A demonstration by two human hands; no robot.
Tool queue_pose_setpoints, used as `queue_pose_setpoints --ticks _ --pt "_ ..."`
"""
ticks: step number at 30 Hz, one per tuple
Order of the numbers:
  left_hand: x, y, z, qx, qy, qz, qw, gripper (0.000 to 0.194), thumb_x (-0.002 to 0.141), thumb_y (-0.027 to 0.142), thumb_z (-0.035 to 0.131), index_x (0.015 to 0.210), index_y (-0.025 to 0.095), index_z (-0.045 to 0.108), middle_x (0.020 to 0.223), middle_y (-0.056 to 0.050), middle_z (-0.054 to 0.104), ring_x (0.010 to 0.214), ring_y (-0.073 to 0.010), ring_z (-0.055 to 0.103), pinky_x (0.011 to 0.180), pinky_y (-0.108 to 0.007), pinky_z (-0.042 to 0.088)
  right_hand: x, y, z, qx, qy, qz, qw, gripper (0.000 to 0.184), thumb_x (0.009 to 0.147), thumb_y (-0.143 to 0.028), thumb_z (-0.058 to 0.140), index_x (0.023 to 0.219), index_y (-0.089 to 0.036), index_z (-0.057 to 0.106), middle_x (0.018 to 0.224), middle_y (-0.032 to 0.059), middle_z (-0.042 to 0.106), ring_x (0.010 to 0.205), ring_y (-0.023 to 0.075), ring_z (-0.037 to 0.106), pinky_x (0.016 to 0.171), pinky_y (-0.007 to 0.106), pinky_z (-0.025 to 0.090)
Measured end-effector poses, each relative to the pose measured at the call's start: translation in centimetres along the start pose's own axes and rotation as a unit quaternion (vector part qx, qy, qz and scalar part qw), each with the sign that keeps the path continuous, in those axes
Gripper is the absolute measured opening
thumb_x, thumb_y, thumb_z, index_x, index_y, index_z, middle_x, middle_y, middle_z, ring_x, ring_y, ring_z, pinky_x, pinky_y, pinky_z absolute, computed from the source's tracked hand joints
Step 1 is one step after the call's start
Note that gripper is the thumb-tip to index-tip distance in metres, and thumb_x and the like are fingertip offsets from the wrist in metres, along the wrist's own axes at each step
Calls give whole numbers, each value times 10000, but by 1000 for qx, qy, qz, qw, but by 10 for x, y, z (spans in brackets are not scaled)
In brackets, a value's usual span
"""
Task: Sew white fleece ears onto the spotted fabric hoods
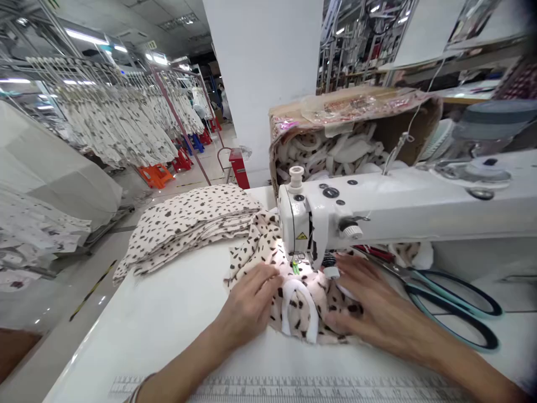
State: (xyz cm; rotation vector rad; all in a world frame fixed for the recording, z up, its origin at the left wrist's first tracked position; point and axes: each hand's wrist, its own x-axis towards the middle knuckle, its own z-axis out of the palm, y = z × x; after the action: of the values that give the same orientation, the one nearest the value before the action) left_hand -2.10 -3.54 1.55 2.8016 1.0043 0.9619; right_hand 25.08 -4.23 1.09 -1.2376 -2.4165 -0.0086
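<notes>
From my head, my only view looks forward and down onto the sewing machine (394,207), close enough that my left hand (251,299) and right hand (364,296) show large by its needle end. Behind the machine rises a pillar (264,73); the dark corner above its right is perhaps the lens edge.

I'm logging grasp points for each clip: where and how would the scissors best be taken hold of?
Probably by the handle loops of the scissors, coming from the right: the loops lie toward that side, in front of the sewing machine's arm, while the blade end points left toward the right hand.
</notes>
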Motion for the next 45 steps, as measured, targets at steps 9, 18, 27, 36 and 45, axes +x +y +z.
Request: queue_pose_setpoints --ticks 9,18,27,36,45 --pt "-12 24 -9 -16 -209 -72 975 365 965 266 476 1326 208 480 1167 -122 570 1007 -257 569 786 -422 567 -15 4 18 -17 70 -5 997 195 935 -269 470 1072 -229 604 1204 77 613 1198 256 521 961 456 426" --pt "-13 30 -16 -39 -202 -97 974 438 969 211 450 1403 257 412 1301 -91 542 1153 -269 500 886 -436 545 -36 -1 14 16 133 64 989 183 921 -192 452 1079 -211 542 1265 110 515 1210 259 474 984 435 407" --pt "-1 27 7 -112 -90 -57 988 242 952 150 483 1165 199 587 1062 -71 628 1031 -205 573 936 -368 503 4 -4 0 35 97 99 990 165 890 -390 518 876 -243 591 1043 71 627 1011 284 584 829 462 471" --pt "-2 32 11 -91 -106 -121 983 84 926 154 483 964 175 555 929 -73 519 880 -213 512 753 -366 487 4 3 27 -4 112 127 986 90 883 -195 408 918 -188 491 944 106 566 878 247 565 734 383 477" --pt "8 35 12 -44 -153 -35 987 268 951 175 446 1211 193 505 1300 -118 523 1280 -279 419 1053 -533 358 -1 -14 4 -19 155 8 988 147 885 -155 493 1004 -198 568 1005 102 599 949 254 552 779 400 431"
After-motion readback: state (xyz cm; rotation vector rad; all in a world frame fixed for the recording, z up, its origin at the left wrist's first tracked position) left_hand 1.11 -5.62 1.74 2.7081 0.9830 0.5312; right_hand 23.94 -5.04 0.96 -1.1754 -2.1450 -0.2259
